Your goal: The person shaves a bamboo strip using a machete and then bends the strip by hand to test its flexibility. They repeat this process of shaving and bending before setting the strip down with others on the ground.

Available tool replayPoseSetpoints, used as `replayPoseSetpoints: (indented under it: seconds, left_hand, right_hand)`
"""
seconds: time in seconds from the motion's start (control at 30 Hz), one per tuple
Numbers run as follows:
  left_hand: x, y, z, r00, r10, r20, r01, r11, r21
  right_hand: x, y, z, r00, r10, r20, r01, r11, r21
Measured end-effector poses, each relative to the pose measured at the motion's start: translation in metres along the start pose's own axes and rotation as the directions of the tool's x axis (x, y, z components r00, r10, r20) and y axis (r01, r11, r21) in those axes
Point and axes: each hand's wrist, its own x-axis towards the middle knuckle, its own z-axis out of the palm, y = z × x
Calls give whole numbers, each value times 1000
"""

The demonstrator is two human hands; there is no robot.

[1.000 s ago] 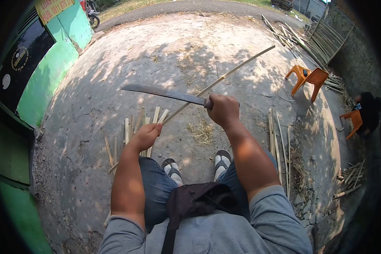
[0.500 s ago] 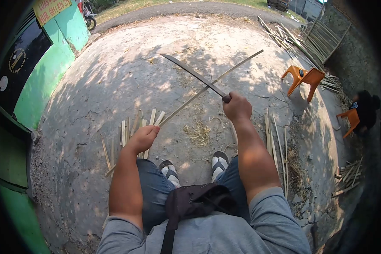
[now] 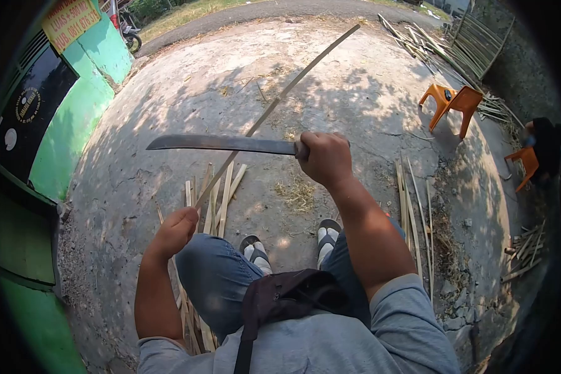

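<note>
My right hand (image 3: 326,159) is closed round the handle of a machete (image 3: 224,144), whose dark blade points left and lies almost level across the view. In my left hand (image 3: 176,233), closed fingers grip the near end of a long, thin bamboo strip (image 3: 299,76). The strip slants away up and to the right, and the blade overlaps it in this view a little above my left hand. Loose bamboo strips (image 3: 225,202) lie on the ground beside my left knee, and more strips (image 3: 410,215) lie to the right of my right leg.
Dry shavings (image 3: 296,196) lie on the concrete beyond my sandalled feet. An orange chair (image 3: 458,107) stands to the right; behind it a person in dark clothes (image 3: 545,149) is by another orange chair (image 3: 525,166). Bamboo piles (image 3: 417,47) lie far right. A green wall (image 3: 62,131) runs along the left.
The machete has swung from pointing up-left to nearly level and come nearer. My left hand has moved left and down, and the strip now stands steeper.
</note>
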Motion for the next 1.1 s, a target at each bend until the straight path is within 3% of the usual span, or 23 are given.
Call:
replayPoseSetpoints:
  seconds: [0.17, 0.2, 0.3, 0.43, 0.53, 0.63, 0.67, 0.77, 0.87, 0.97, 1.07, 1.1]
  left_hand:
    - [-36, -3, 16, 993, -62, 96, 85, 963, -256]
    - [-33, -16, 15, 984, -30, 173, 84, 947, -310]
    - [-33, -29, 27, 978, 2, 209, 53, 965, -258]
    - [-31, -34, 32, 986, 19, 167, 27, 963, -267]
    - [-31, -38, 34, 998, 29, 50, -25, 996, -80]
    - [-39, -30, 40, 976, 216, 0, -205, 927, 315]
    - [-39, -25, 44, 981, 191, -18, -174, 926, 334]
    - [-39, -15, 51, 990, 130, -57, -102, 931, 350]
    - [-38, -10, 54, 991, 111, -71, -83, 943, 323]
    - [-39, -8, 58, 991, 100, -86, -64, 933, 354]
    - [-40, -9, 57, 989, 127, -80, -88, 924, 372]
    - [-42, -13, 55, 986, 153, -73, -113, 913, 391]
  right_hand:
    - [1, -11, -23, 996, 84, 17, -85, 995, 58]
    - [-1, -14, -22, 995, 97, 26, -98, 993, 67]
    - [-7, -23, -17, 987, 54, 152, -57, 998, 19]
    - [-12, -27, -8, 981, -77, 179, 75, 997, 17]
    - [-6, -15, -3, 986, -82, 142, 86, 996, -16]
    - [0, 9, 2, 989, 136, 64, -134, 991, -25]
    - [0, 14, 6, 963, 264, 51, -265, 964, 11]
    - [-3, 7, 4, 959, 276, 69, -274, 961, -39]
    - [-6, -6, -5, 949, 266, 169, -265, 964, -24]
    - [-9, -19, -6, 973, 76, 220, -82, 996, 21]
    - [-11, -27, -1, 985, -117, 130, 118, 993, 1]
    - [-9, -22, 0, 991, -84, 102, 86, 996, -18]
